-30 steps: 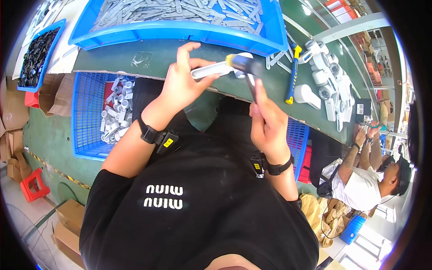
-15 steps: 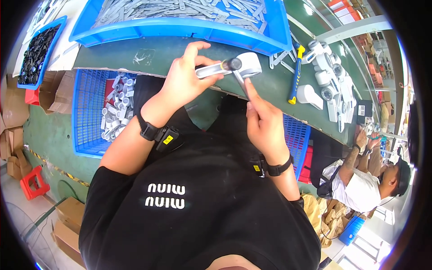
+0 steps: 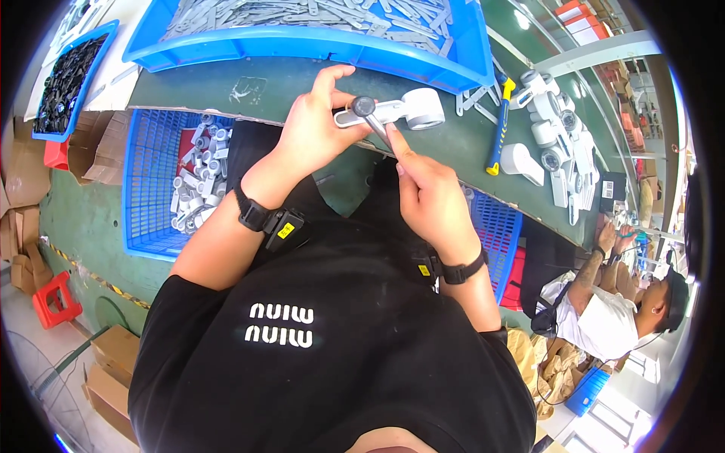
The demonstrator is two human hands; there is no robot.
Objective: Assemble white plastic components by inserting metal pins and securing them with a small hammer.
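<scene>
Hammer head [image 3: 363, 106] now nearer the left hand [image 3: 312, 127]

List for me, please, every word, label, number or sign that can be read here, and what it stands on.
Black shirt: two rows of large white lettering, clear but not quoted here.
Left-wrist yellow sticker: marks too small to read.
Right-wrist yellow sticker: too small to read.
White label on the dark box: too small to read.

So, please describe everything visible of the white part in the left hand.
The white part looks like smooth plastic: a narrow arm with a thick round head at its right end. It is held roughly sideways near the green table, its left end in the left hand. The hammer head hides some of the arm; contact is unclear.
</scene>
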